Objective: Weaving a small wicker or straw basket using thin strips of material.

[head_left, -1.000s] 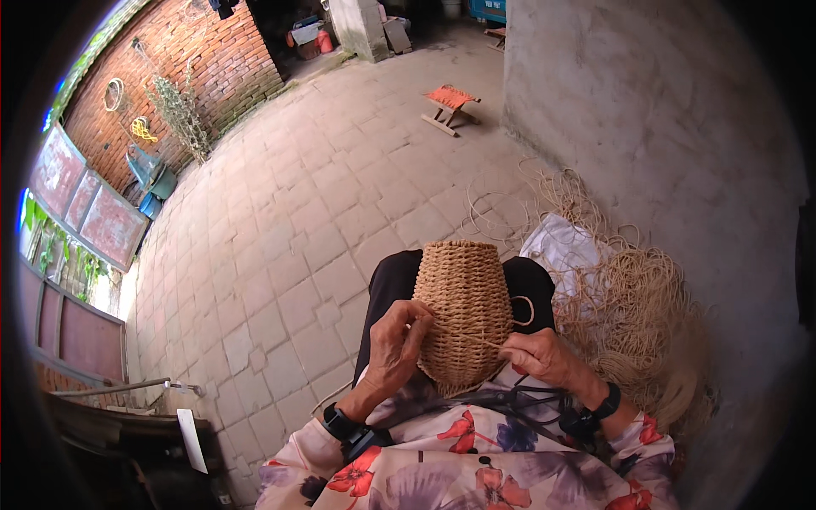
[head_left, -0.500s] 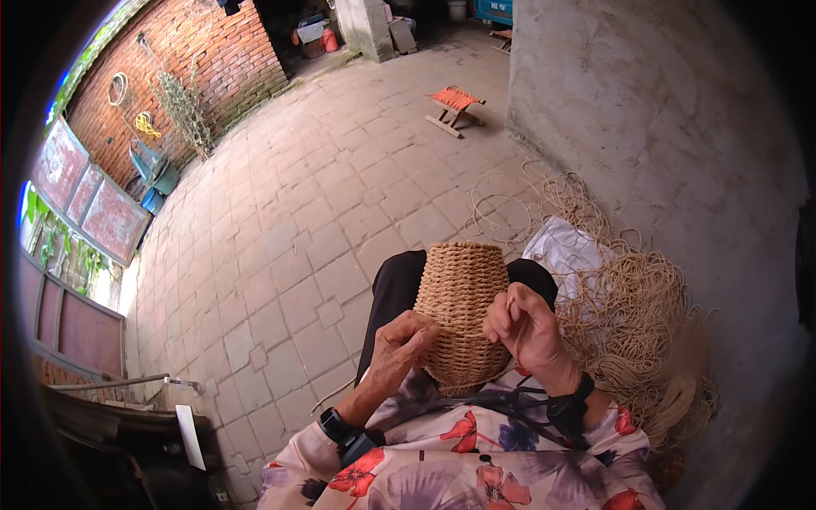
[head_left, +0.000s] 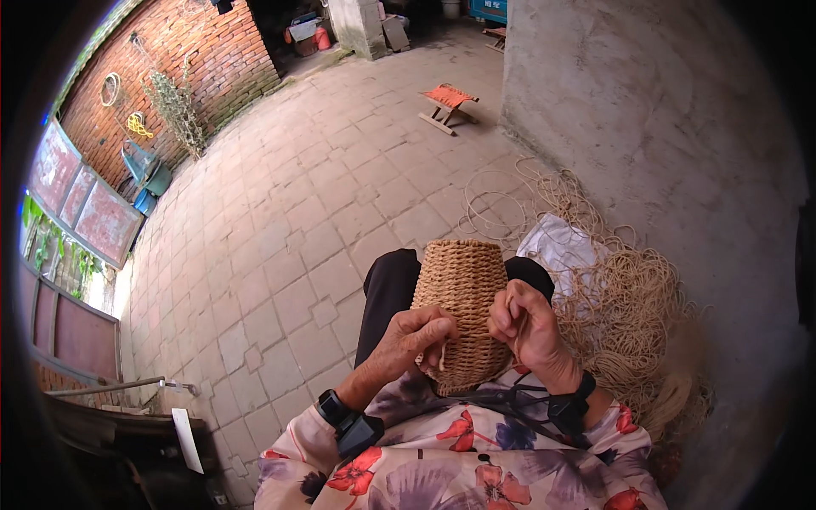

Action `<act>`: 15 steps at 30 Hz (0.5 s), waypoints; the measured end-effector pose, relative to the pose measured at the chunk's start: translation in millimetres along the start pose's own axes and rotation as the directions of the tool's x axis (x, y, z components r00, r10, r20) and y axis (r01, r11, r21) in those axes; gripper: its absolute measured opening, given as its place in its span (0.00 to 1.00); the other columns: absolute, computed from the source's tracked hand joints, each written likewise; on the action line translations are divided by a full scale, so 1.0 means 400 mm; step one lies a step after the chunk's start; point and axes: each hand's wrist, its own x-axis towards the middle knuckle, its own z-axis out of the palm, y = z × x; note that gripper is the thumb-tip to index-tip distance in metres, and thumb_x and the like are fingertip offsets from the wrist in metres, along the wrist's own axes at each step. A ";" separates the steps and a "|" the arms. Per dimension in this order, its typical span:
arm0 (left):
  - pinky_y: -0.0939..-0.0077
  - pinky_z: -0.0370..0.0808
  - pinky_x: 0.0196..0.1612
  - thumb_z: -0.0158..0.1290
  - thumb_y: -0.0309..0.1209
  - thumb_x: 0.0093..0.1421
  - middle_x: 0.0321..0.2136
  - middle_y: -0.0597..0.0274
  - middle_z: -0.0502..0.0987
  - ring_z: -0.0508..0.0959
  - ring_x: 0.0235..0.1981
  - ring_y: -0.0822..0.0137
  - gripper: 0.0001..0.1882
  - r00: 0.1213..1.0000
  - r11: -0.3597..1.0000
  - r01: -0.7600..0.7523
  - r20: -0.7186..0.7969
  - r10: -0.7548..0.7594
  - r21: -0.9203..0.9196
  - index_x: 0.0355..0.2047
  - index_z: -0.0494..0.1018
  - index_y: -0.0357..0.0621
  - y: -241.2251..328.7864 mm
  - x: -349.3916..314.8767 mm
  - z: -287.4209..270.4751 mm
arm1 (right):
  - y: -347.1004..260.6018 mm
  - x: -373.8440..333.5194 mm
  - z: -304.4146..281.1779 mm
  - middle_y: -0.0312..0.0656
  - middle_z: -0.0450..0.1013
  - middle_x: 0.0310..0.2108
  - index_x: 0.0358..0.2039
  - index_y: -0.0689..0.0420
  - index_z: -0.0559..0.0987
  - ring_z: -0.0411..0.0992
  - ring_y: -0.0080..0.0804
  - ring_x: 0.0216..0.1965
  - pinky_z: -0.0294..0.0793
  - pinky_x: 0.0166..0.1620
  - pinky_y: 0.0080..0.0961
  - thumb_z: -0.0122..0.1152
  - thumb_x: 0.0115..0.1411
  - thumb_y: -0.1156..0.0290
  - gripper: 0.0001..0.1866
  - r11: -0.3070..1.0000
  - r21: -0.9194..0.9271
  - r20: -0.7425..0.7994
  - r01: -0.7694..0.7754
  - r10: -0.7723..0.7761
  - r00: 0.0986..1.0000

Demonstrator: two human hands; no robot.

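Note:
A tan woven basket (head_left: 463,293) rests bottom-up on my lap, its open end toward me. My left hand (head_left: 412,340) grips the basket's lower left side, pinching a pale strand against the weave. My right hand (head_left: 523,319) is closed against the basket's right side, fingers curled on a strand of the same tan cord. Both wrists wear dark bands. Flowered sleeves cover my forearms.
A big heap of loose tan cord (head_left: 633,310) lies at my right beside a white bag (head_left: 565,246), against a grey concrete wall (head_left: 654,110). A small orange folding stool (head_left: 449,104) stands farther off on the paved yard. A brick wall (head_left: 183,51) is at far left.
My right hand has moved from low at the basket's right rim up and inward against its side. My left hand stayed on the left side.

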 end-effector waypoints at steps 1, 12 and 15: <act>0.86 0.63 0.16 0.48 0.40 0.71 0.23 0.69 0.71 0.67 0.16 0.81 0.17 1.000 1.000 0.025 -0.012 -0.025 -0.012 0.33 0.74 0.38 0.000 0.005 -0.002 | 0.000 0.001 -0.002 0.39 0.65 0.19 0.22 0.52 0.62 0.59 0.24 0.19 0.62 0.26 0.24 0.51 0.68 0.54 0.21 1.000 0.003 0.006 0.000 0.000 1.000; 0.83 0.60 0.20 0.43 0.44 0.73 0.19 0.71 0.67 0.62 0.17 0.79 0.22 0.994 0.995 0.099 0.043 -0.100 0.014 0.27 0.69 0.41 0.028 0.021 -0.007 | -0.013 0.008 0.011 0.36 0.61 0.15 0.22 0.52 0.61 0.56 0.23 0.16 0.57 0.22 0.22 0.49 0.71 0.57 0.21 0.999 -0.035 0.062 -0.023 0.025 0.998; 0.78 0.63 0.23 0.42 0.43 0.73 0.18 0.68 0.67 0.64 0.19 0.76 0.23 0.999 0.950 -0.006 0.035 -0.005 0.312 0.25 0.68 0.40 0.020 0.018 -0.018 | -0.013 0.009 0.018 0.34 0.59 0.14 0.21 0.51 0.60 0.54 0.21 0.16 0.55 0.22 0.21 0.48 0.71 0.58 0.21 0.998 -0.051 0.033 -0.022 0.024 0.999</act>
